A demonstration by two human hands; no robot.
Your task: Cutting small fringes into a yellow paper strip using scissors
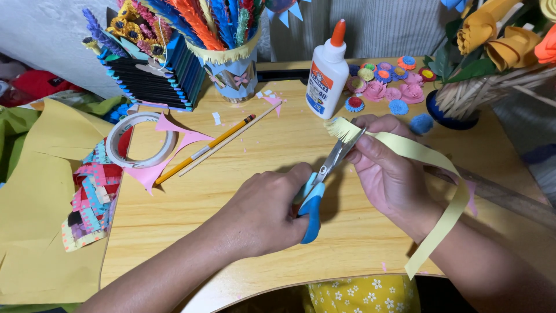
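Paper strip [417,152] — pale yellow, fringed at 1 end — pinched in right hand [389,174]; left hand [272,208] grips blue-handled scissors [322,179], blades at the fringe.

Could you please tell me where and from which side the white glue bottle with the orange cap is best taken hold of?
Grip the white glue bottle with the orange cap around its broad body, below the narrow cap. It stands upright on the wooden table, so probably come from the near side: paper flowers crowd its right, while the front lies open.
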